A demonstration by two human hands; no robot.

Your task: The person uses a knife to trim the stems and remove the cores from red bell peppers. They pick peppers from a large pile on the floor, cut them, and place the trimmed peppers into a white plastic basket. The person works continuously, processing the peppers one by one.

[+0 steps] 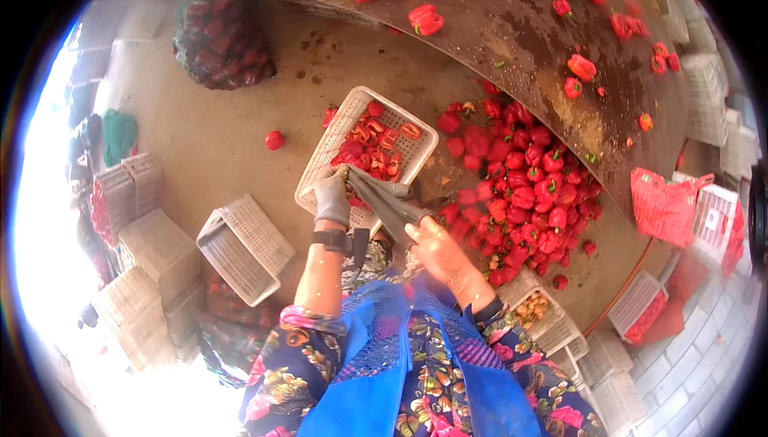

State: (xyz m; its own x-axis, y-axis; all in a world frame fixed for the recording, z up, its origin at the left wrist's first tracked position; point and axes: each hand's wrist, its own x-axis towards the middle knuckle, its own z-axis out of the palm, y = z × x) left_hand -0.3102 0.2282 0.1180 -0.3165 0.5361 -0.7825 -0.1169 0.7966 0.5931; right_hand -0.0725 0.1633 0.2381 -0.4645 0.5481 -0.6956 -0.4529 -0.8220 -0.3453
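My left hand [332,198], in a grey work glove, pinches one end of a loose grey glove [384,203]. Bare, my right hand [440,251] grips its other end, so the cloth is stretched between the two. Just beyond them a white plastic crate [428,149] stands on the floor, partly covered by my left hand and the cloth. Cut red bell peppers [368,142] lie inside it. To the right of the crate is a big heap of whole red bell peppers [520,189].
A brown work surface [512,45] with scattered peppers curves across the far right. An unfilled white crate [248,249] lies tilted at left. Stacked crates [156,257] stand farther left. A full mesh sack [222,41] sits far left, and one pepper [274,140] lies on the floor.
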